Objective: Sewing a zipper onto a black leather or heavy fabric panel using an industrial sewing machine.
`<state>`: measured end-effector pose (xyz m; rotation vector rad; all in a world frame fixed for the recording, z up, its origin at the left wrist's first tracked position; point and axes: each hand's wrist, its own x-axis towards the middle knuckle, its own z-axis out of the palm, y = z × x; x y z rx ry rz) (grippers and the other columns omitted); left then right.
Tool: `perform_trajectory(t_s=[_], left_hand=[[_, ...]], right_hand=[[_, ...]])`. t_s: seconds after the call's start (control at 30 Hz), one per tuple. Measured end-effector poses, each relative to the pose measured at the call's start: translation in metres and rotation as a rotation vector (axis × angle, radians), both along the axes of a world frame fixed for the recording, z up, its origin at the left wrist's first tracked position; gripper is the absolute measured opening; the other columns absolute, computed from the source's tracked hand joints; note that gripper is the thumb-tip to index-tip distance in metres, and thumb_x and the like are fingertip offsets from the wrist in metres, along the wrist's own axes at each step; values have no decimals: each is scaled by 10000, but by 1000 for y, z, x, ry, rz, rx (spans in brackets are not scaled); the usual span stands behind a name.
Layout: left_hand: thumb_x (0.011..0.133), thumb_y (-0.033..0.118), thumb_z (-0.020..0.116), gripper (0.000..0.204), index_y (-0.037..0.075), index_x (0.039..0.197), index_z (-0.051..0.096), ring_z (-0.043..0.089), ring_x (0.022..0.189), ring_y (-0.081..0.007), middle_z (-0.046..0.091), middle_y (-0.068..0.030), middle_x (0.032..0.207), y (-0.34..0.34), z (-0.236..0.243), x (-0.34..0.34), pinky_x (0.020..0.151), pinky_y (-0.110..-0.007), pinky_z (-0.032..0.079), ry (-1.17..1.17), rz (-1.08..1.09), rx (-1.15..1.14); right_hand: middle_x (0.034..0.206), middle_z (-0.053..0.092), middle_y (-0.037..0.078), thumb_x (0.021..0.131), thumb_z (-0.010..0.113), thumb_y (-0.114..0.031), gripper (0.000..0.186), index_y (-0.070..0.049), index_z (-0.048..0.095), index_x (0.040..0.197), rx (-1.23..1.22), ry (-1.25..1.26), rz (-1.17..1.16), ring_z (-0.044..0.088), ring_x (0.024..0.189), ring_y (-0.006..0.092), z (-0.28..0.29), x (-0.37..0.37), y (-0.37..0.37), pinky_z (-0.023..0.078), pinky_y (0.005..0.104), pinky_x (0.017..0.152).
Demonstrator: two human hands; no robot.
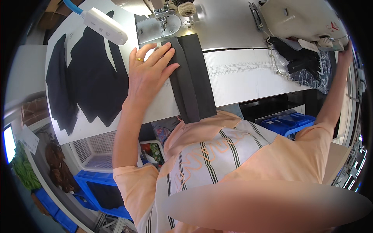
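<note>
My left hand [151, 70] lies over the edge of a folded dark fabric piece [188, 77], fingers stretched out and thumb apart, with a ring on one finger. The fabric runs from the sewing machine's needle area [164, 25] down over the table's front edge to my lap. Its upper end sits just in front of the presser foot. At the far right my right hand [347, 48] reaches the end of the sewing machine body [303, 19]; its fingers are mostly hidden there. Flat dark cut pieces [95, 73] lie on the white table to the left.
A white device on a blue cable [105, 26] hangs over the table's left part. Black fabric scraps and clear plastic [303, 58] lie below the machine body. A white basket [93, 153], a blue crate [103, 190] and a blue bin [287, 123] stand below table level.
</note>
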<state>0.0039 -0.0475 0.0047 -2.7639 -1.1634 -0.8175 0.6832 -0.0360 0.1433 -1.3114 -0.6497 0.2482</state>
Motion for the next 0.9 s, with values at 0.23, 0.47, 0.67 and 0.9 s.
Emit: perform_trajectory(t_s=[0.23,0.47,0.67,0.9], left_hand=[[810,263,733,369,136,1153,691,542,1126,-238,640,31,1243,-1,0,0,1018,-502,373,24,15,-23],[794,277,740,332,111,1079,702,562,1069,-210,652,33,1197,-4,1,0,994,-523,396,11,22,0],[804,245,741,338,113,1113,706,575,1081,-239,663,14,1216,-9,4,-4,999,-502,386,12,-1,-27],[801,251,742,341,117,1113,709,591,1038,-210,667,28,1205,-18,3,-7,995,-495,397,56,13,16]], right_hand=[[1240,609,143,1018,467,-255,354,2,583,1232,-51,-157,-345,574,1151,279,-42,-70,-68,421,412,1009],[1008,672,139,906,635,-189,286,-83,622,1171,-471,-1412,224,647,865,351,-108,-317,-29,528,405,738],[1003,657,204,936,556,-145,278,-18,594,1180,-681,-1537,231,612,906,394,-143,-305,28,491,438,787],[770,634,64,961,487,-144,316,-5,591,1226,-536,-623,964,571,682,146,-102,-395,-14,449,286,627]])
